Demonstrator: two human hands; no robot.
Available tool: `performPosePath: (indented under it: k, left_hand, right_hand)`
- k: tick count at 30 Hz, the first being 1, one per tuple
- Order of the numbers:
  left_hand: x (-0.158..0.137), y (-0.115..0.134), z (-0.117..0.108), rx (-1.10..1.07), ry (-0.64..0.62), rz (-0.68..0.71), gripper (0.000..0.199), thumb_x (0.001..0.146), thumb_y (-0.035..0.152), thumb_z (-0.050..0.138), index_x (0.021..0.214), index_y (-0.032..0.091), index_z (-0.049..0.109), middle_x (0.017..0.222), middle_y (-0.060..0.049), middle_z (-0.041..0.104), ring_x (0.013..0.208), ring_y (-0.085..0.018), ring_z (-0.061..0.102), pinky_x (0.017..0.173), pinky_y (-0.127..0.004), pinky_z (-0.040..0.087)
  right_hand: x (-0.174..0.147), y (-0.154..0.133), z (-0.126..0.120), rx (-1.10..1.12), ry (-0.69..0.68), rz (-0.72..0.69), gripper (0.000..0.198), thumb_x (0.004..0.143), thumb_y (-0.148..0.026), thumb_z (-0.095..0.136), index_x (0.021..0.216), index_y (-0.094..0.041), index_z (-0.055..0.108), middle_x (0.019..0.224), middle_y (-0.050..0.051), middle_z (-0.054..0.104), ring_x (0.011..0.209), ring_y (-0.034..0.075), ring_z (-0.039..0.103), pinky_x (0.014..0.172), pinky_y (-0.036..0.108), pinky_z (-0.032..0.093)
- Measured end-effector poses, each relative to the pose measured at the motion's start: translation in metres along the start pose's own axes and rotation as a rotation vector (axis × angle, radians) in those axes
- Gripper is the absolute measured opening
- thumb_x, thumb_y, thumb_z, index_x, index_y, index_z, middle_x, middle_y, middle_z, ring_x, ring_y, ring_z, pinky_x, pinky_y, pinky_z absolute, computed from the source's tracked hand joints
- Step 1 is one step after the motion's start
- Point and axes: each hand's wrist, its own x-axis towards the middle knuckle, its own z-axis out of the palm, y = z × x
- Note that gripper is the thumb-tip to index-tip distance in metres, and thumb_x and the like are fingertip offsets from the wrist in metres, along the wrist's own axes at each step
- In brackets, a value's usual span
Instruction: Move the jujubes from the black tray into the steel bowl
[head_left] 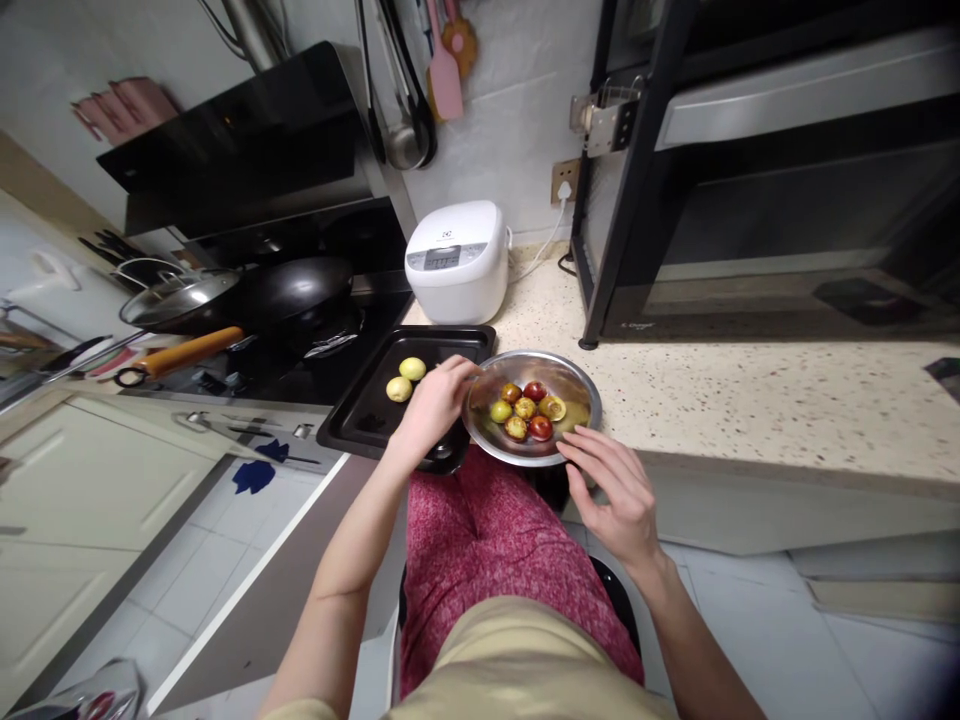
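Observation:
A shallow metal bowl (487, 435) stands at the counter's front edge, holding several small, round, plum-like fruits (525, 408), some dark red, some yellow-green. My left hand (435, 405) is at the bowl's left rim, fingers bent together against it; the thumb is hidden. At the right front rim is my right hand (615, 490), its fingers stretched out along the edge and the thumb apart. Left of the bowl lies a black baking tray (360, 400), partly under my left forearm. Two pale yellow-green fruits (406, 380) rest on the tray.
Behind the tray sits a white rice cooker (457, 262). A black wok (296, 290) and a lidded pan (180, 300) are on the stove to the left, a wooden handle (191, 352) sticking out. An oven-like appliance (787, 240) stands on the right.

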Motion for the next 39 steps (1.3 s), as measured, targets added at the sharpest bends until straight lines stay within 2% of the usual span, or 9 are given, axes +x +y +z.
performPosePath:
  k: [3, 6, 9, 12, 18, 21, 24, 30, 39]
  left_hand:
    - [0.004, -0.025, -0.011, 0.075, 0.067, -0.091, 0.029, 0.096, 0.006, 0.049, 0.109, 0.02, 0.071, 0.114, -0.008, 0.071, 0.104, -0.023, 0.069, 0.093, -0.034, 0.055]
    - [0.007, -0.049, -0.014, 0.172, -0.043, -0.166, 0.029, 0.095, 0.007, 0.054, 0.115, 0.02, 0.072, 0.123, -0.009, 0.071, 0.108, -0.025, 0.07, 0.093, -0.035, 0.057]
    - [0.009, -0.065, -0.009, 0.22, -0.184, -0.16, 0.034, 0.092, 0.008, 0.061, 0.122, 0.021, 0.071, 0.13, -0.01, 0.069, 0.116, -0.027, 0.069, 0.096, -0.036, 0.057]
    - [0.01, -0.072, -0.001, 0.222, -0.225, -0.141, 0.039, 0.087, 0.008, 0.067, 0.125, 0.02, 0.07, 0.129, -0.011, 0.07, 0.114, -0.028, 0.07, 0.093, -0.035, 0.058]
    - [0.011, -0.076, 0.005, 0.205, -0.186, -0.131, 0.03, 0.082, 0.011, 0.072, 0.11, 0.018, 0.072, 0.11, -0.009, 0.072, 0.097, -0.026, 0.072, 0.083, -0.033, 0.059]
    - [0.008, -0.072, 0.002, 0.187, -0.136, -0.144, 0.021, 0.085, 0.011, 0.067, 0.104, 0.018, 0.071, 0.105, -0.007, 0.071, 0.089, -0.021, 0.071, 0.075, -0.03, 0.058]
    - [0.005, -0.068, 0.0, 0.169, -0.088, -0.151, 0.018, 0.088, 0.011, 0.063, 0.102, 0.018, 0.07, 0.103, -0.007, 0.072, 0.091, -0.021, 0.071, 0.076, -0.029, 0.058]
    - [0.007, -0.074, 0.01, 0.092, -0.173, -0.101, 0.048, 0.082, 0.015, 0.077, 0.127, 0.019, 0.064, 0.12, -0.011, 0.072, 0.099, -0.025, 0.071, 0.083, -0.036, 0.059]
    - [0.019, -0.064, 0.016, 0.046, -0.241, -0.016, 0.025, 0.082, 0.008, 0.068, 0.104, 0.02, 0.067, 0.102, -0.005, 0.071, 0.093, -0.022, 0.068, 0.084, -0.033, 0.057]
  right_hand:
    - [0.0, 0.0, 0.001, 0.001, 0.006, 0.002, 0.04, 0.089, -0.004, 0.067, 0.124, -0.023, 0.071, 0.117, 0.009, 0.078, 0.117, 0.028, 0.071, 0.098, 0.047, 0.057]
    - [0.001, 0.0, 0.001, -0.001, 0.008, -0.003, 0.04, 0.089, -0.003, 0.066, 0.124, -0.022, 0.07, 0.117, 0.01, 0.077, 0.117, 0.028, 0.071, 0.098, 0.046, 0.056]
    - [0.001, 0.0, 0.002, -0.002, 0.011, -0.006, 0.038, 0.089, -0.003, 0.066, 0.123, -0.02, 0.07, 0.117, 0.011, 0.077, 0.117, 0.028, 0.071, 0.098, 0.046, 0.056]
    - [0.001, 0.0, 0.002, -0.001, 0.013, -0.008, 0.038, 0.089, -0.003, 0.066, 0.122, -0.02, 0.07, 0.116, 0.011, 0.077, 0.116, 0.028, 0.071, 0.098, 0.046, 0.056]
    - [0.003, -0.001, 0.001, -0.01, 0.011, -0.01, 0.038, 0.089, -0.003, 0.066, 0.123, -0.02, 0.07, 0.115, 0.011, 0.078, 0.116, 0.028, 0.071, 0.097, 0.045, 0.056]
    - [0.003, -0.001, 0.001, -0.01, 0.006, -0.004, 0.038, 0.09, -0.003, 0.066, 0.123, -0.021, 0.07, 0.116, 0.01, 0.078, 0.116, 0.028, 0.071, 0.097, 0.045, 0.056]
    - [0.003, -0.002, 0.001, -0.007, 0.006, 0.003, 0.038, 0.09, -0.004, 0.066, 0.123, -0.022, 0.07, 0.116, 0.009, 0.078, 0.116, 0.028, 0.071, 0.097, 0.046, 0.056]
    - [0.002, -0.001, 0.002, -0.009, 0.009, 0.011, 0.038, 0.09, -0.006, 0.065, 0.124, -0.022, 0.071, 0.116, 0.009, 0.078, 0.116, 0.027, 0.072, 0.097, 0.045, 0.057]
    - [0.003, -0.001, 0.002, -0.012, 0.008, 0.021, 0.039, 0.091, -0.008, 0.065, 0.126, -0.026, 0.071, 0.115, 0.008, 0.079, 0.113, 0.027, 0.073, 0.096, 0.046, 0.058]
